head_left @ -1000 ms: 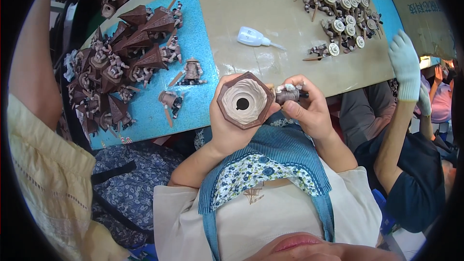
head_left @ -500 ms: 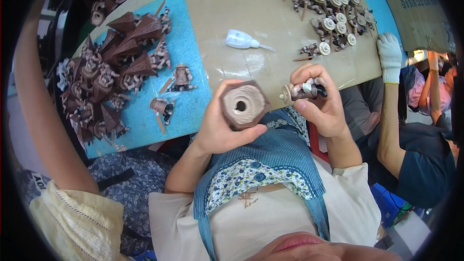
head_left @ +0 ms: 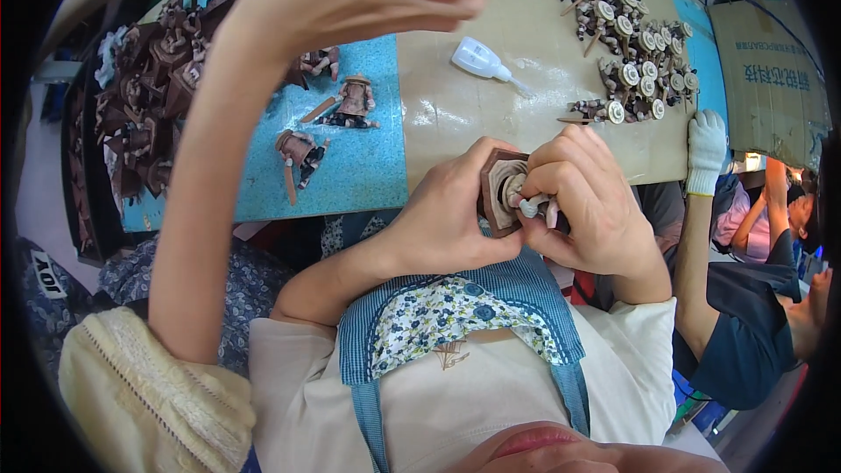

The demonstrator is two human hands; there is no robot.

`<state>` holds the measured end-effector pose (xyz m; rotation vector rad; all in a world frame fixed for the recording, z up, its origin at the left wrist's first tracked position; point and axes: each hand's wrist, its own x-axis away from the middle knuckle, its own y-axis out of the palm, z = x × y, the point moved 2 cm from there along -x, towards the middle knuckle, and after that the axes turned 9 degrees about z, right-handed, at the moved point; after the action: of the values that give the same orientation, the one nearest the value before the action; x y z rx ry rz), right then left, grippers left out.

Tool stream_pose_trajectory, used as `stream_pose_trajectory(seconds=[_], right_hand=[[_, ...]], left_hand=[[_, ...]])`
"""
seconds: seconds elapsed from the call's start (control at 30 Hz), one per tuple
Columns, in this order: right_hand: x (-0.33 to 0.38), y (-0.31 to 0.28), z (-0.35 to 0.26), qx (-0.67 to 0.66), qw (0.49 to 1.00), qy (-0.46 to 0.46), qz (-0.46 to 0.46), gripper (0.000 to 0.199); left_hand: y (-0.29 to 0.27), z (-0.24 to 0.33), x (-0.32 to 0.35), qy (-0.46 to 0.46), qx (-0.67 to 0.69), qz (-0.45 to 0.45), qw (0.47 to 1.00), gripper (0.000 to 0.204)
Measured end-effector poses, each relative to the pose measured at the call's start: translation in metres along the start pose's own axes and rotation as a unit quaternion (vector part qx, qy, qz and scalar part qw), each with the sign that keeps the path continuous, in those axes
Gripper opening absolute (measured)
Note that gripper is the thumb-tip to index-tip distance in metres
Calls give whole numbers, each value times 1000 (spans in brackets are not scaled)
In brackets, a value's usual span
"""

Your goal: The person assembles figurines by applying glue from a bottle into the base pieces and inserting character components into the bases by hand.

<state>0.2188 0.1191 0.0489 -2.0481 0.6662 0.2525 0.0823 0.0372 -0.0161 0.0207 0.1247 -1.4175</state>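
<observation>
- the left hand (head_left: 447, 223) has its grip closed around a brown hexagonal base piece (head_left: 498, 193), held tilted just above the near edge of the tabletop (head_left: 455, 114), its pale ringed face turned toward the right hand.
- the right hand (head_left: 583, 201) has its grip pinched shut on a small pale-capped figurine part (head_left: 530, 207), pressed against that ringed face at about 3 o'clock of the base.
- judged from this, the step in hand is seating the small part into the base; the next move calls for steady pressure and straight alignment.
- the base looks matte and hard, like moulded resin or carved wood, with concentric ridges.
- at 12 o'clock of the hands lies a white squeeze bottle (head_left: 477, 59) with a thin nozzle.
- at 1 o'clock, a cluster of small figures with round pale discs (head_left: 631, 44).
- at 10 o'clock, two painted figurines (head_left: 324, 127) lie on a blue mat (head_left: 368, 171), beside a dark brown pile (head_left: 149, 114).
- another person's bare arm (head_left: 219, 158) crosses the left side; a gloved hand (head_left: 705, 149) rests at the right edge.
</observation>
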Motion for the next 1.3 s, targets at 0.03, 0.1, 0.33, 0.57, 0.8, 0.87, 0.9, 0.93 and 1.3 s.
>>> stream_pose_trajectory(seconds=[0.03, 0.1, 0.33, 0.57, 0.8, 0.87, 0.9, 0.93, 1.3], right_hand=[[-4, -1, -4, 26, 999, -14, -24, 34], [-11, -1, -8, 35, 998, -31, -52, 34], [-6, 1, 1, -16, 994, -62, -85, 34], [0, 8, 18, -150, 986, -59, -33, 33], [7, 2, 28, -183, 982, 28, -28, 36], [7, -6, 37, -201, 978, 52, -31, 47], [4, -13, 38, -155, 988, 26, -6, 47], [1, -19, 39, -141, 990, 11, -14, 45], [8, -2, 51, -290, 956, -46, -29, 22]], left_hand=[[-1, 1, 1, 1, -7, 0, 1000, 59], [-2, 4, 5, -1, -15, 6, 1000, 59], [4, 2, 1, 11, -50, -22, 998, 59], [9, -4, 2, -41, 42, -59, 996, 58], [13, -23, 0, -74, 154, -84, 982, 61], [12, -15, -3, -109, 210, -97, 967, 64], [11, -12, -3, -140, 270, -100, 947, 67], [9, -16, -1, -184, 293, -135, 929, 71], [12, -30, 7, -295, 418, -328, 794, 67]])
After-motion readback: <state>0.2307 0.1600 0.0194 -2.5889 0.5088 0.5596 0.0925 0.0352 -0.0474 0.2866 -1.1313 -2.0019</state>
